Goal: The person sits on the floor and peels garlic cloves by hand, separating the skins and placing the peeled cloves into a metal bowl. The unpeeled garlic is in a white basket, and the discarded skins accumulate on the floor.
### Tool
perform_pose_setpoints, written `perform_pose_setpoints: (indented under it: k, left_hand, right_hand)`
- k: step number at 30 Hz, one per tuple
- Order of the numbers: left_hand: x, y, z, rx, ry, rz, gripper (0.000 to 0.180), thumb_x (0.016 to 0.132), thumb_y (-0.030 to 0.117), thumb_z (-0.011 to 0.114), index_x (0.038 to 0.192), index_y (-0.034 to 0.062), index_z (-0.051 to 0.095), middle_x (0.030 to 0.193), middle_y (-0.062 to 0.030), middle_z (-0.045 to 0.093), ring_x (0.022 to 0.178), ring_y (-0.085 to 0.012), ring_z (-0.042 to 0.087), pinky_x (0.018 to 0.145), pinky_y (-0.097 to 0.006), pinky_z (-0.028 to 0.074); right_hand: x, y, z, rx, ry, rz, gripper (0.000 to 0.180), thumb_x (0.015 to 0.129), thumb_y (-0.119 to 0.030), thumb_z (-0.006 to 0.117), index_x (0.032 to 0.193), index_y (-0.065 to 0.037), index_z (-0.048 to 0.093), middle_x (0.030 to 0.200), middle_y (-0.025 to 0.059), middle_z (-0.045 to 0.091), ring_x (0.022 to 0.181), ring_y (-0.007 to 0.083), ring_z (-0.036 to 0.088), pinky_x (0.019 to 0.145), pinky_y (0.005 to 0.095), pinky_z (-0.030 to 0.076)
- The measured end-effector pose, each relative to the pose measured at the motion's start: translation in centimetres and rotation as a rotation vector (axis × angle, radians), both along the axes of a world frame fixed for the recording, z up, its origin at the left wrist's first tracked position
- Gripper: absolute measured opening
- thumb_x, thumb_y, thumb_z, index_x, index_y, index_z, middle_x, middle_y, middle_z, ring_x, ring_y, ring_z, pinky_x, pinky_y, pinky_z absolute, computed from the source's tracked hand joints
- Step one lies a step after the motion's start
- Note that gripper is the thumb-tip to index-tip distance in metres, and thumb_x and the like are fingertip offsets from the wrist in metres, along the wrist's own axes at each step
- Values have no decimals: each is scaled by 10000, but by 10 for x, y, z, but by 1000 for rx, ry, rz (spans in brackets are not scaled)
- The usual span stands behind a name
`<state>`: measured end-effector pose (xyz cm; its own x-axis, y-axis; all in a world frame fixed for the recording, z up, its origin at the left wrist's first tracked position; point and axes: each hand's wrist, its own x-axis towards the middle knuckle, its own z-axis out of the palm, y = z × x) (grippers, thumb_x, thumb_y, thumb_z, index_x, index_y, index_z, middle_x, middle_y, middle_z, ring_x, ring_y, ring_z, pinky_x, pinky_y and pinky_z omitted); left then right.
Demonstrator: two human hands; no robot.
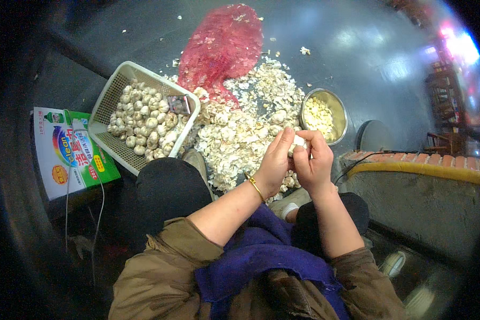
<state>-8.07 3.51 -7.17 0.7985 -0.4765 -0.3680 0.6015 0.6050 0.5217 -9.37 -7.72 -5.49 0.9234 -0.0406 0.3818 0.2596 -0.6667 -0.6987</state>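
Observation:
Both my hands meet above a pile of garlic skins (229, 146). Between their fingertips is a whitish piece of garlic (299, 142), mostly covered by the fingers. My left hand (274, 166), with a gold bracelet at the wrist, is closed with its fingers pressed to the garlic. My right hand (316, 162) pinches it from the other side with thumb and bent forefinger. Just beyond the right hand stands a round metal bowl (344, 118) containing pale peeled garlic cloves (319, 115). To the left, a white plastic basket (108, 140) holds many whole garlic bulbs (150, 121).
A red mesh bag (218, 45) lies on the dark floor behind the skins. A phone (178, 104) rests in the basket's right side. A green and white carton (72, 154) with a cable is at far left. A low brick-topped ledge (416, 161) runs along the right.

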Motion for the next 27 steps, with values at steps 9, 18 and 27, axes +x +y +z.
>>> perform_pose_setpoints:
  k: [9, 18, 27]
  left_hand:
    - [2, 1, -12, 282, -336, 104, 302, 1032, 340, 483, 898, 74, 533, 789, 32, 496, 728, -48, 444, 641, -221, 406]
    - [-1, -2, -20, 403, -468, 142, 218, 1017, 242, 500, 872, 84, 535, 747, 57, 465, 705, -32, 403, 621, -211, 374]
    - [4, -2, -20, 445, -457, 130, 288, 985, 255, 552, 821, 19, 545, 720, -20, 533, 706, -87, 473, 643, -270, 428]
  right_hand:
    - [-7, 6, 9, -91, 153, -28, 164, 825, -109, 599, 970, -36, 578, 674, 158, 593, 573, 317, 604, 540, 418, 481]
    - [-12, 8, 2, 7, 104, -44, 168, 847, -101, 539, 1000, -41, 573, 711, 215, 605, 637, 426, 599, 580, 483, 481]
    - [-14, 3, 2, 66, 204, -42, 162, 948, -110, 473, 1017, -19, 588, 818, 216, 610, 690, 412, 618, 603, 466, 482]
